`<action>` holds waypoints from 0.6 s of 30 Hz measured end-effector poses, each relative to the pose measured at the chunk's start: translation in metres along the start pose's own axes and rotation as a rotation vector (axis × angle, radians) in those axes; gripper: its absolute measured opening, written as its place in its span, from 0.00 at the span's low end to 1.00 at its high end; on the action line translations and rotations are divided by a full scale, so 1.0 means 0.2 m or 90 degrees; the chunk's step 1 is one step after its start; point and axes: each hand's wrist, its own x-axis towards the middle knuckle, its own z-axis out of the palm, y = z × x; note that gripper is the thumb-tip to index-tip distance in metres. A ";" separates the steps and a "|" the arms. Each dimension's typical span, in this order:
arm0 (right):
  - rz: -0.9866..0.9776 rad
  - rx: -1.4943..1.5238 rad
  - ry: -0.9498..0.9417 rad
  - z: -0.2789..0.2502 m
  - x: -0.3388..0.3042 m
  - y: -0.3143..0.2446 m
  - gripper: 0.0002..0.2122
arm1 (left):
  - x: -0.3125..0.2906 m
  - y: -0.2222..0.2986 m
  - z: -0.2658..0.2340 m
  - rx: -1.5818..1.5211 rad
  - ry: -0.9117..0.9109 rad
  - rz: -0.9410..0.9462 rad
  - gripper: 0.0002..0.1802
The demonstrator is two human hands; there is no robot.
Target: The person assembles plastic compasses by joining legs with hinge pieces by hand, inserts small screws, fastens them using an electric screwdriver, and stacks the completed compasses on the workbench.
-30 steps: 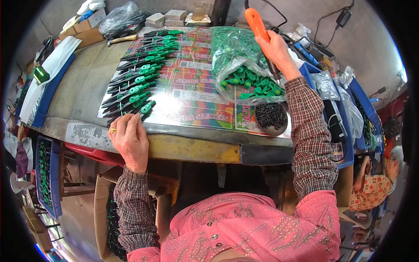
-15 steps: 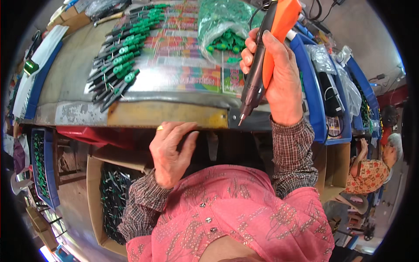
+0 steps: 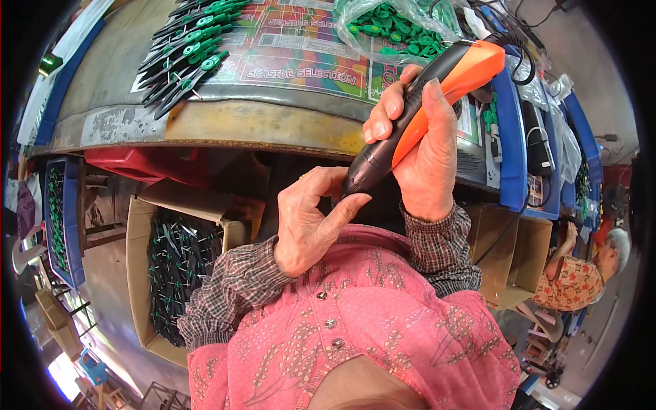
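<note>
A black and orange electric screwdriver (image 3: 456, 75) slants in front of me, its nose pointing down and left. My right hand (image 3: 430, 160) is wrapped round its body. At the nose, my left hand (image 3: 304, 222) closes its thumb and fingers round the front end, hiding the bit. Both hands are at the table's near edge. Beyond my left hand, a row of black and green pieces with thin metal pins (image 3: 195, 55) lies on the table. Farther back, a clear plastic bag (image 3: 345, 27) spills small green plastic parts (image 3: 400, 33).
The metal-edged table (image 3: 273, 126) carries colourful printed sheets. A blue bin (image 3: 509, 137) stands at the right; behind it a cable coils. Below left, a cardboard box (image 3: 140, 273) holds many black and green pieces. Another cardboard box (image 3: 529, 253) is below right, near a seated person (image 3: 581, 273).
My right hand has brought the screwdriver lower and tilted it more sideways. My left hand has left the table edge, moved right and taken hold of its nose. The view has shifted.
</note>
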 end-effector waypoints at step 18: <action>0.016 0.011 0.026 0.00 -0.01 0.04 0.09 | -0.02 -0.04 0.01 -0.032 0.019 -0.017 0.16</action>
